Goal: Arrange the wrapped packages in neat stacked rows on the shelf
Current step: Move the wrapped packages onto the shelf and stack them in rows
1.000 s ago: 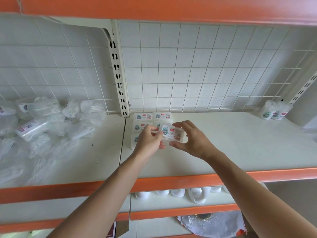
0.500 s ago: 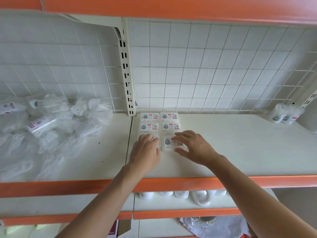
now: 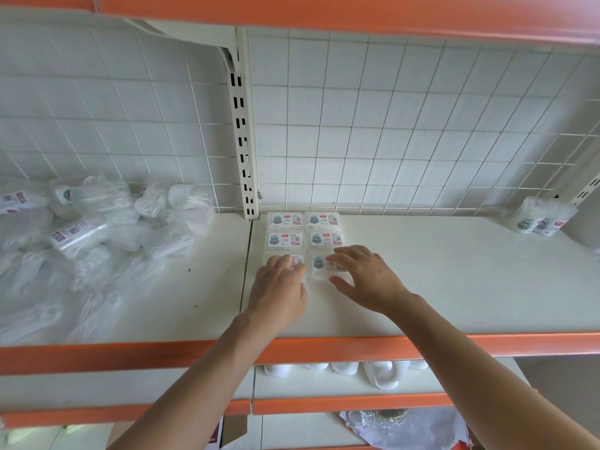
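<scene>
Head view showed you had set the lifted package (image 3: 321, 266) down front-right in the block (image 3: 305, 228) on the shelf (image 3: 454, 271), left hand (image 3: 279, 284) and right hand (image 3: 368, 280) flat on the front row (image 3: 314, 275), gripping nothing; third row filled.

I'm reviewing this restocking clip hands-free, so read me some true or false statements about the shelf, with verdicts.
1. The labelled packages beside the upright post form two columns of three. True.
2. The left hand and right hand are both on the front row. True.
3. The pile of clear-wrapped packages lies in the right bay. False: it is in the left bay.
4. The two round tubs stand at the front edge. False: they are in the back right corner, by the wire grid.
5. The right hand holds a package in the air. False: the front-right package lies on the shelf.
</scene>
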Motion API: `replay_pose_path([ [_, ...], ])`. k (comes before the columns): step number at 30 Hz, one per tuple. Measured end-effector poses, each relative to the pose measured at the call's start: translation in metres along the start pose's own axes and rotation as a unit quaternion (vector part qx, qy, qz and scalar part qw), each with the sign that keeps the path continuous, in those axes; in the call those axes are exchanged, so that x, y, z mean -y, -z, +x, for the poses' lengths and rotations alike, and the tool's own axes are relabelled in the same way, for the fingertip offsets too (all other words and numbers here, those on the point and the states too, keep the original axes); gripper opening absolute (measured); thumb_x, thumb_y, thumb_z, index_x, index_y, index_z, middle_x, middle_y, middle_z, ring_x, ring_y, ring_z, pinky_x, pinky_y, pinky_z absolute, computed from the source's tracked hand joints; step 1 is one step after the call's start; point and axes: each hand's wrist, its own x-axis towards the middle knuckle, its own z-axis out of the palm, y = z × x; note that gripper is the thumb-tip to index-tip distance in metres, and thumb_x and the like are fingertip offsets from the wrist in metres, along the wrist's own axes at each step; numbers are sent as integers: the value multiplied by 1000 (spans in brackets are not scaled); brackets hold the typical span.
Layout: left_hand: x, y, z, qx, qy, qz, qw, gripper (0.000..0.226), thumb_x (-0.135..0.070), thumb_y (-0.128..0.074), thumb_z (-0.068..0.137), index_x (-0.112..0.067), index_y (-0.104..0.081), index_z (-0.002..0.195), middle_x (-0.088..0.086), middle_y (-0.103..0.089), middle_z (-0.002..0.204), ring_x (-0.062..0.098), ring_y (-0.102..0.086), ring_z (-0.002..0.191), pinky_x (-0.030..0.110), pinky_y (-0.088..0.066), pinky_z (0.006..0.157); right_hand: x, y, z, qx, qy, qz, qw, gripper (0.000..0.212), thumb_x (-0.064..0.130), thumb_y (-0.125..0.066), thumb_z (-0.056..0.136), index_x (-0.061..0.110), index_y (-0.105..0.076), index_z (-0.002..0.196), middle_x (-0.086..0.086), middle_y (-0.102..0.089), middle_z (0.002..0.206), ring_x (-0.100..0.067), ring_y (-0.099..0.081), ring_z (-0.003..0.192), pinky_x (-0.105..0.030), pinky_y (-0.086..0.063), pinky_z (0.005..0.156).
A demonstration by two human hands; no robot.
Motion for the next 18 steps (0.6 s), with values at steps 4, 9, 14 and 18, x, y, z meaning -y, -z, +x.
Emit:
replay_pose_path([
  [4,1,0,0,0,-6,-1,1000,37,-21,-44,94,-18,-55,129,3,-50,129,25,-40,122,35,-34,98,2,0,-1,3,-5,0,1000,42,37,-63,89,16,-59,126,-4,-57,132,-26,-50,125,-44,-44,96],
  [9,4,-1,0,-1,-24,1,1000,38,-24,-44,95,-17,-55,130,4,-50,130,24,-40,124,35,-36,101,10,-3,-2,-18,-28,-16,999,46,48,-52,88,16,-61,121,-6,-59,130,-26,-54,123,-48,-47,96],
  [14,13,5,0,-48,-46,4,998,40,-36,-51,94,-13,-59,126,8,-55,119,28,-46,120,41,-44,96,27,-3,0,-28,-57,-33,997,65,59,-33,90,18,-48,138,-6,-45,147,-24,-36,139,-52,-33,110],
  [18,32,19,0,-45,-36,51,997,58,-49,-45,95,-13,-44,140,12,-45,138,31,-35,133,46,-34,106,46,-2,10,-10,-87,-44,995,71,64,-26,91,26,-25,151,1,-24,158,-19,-14,148,-47,-15,119],
])
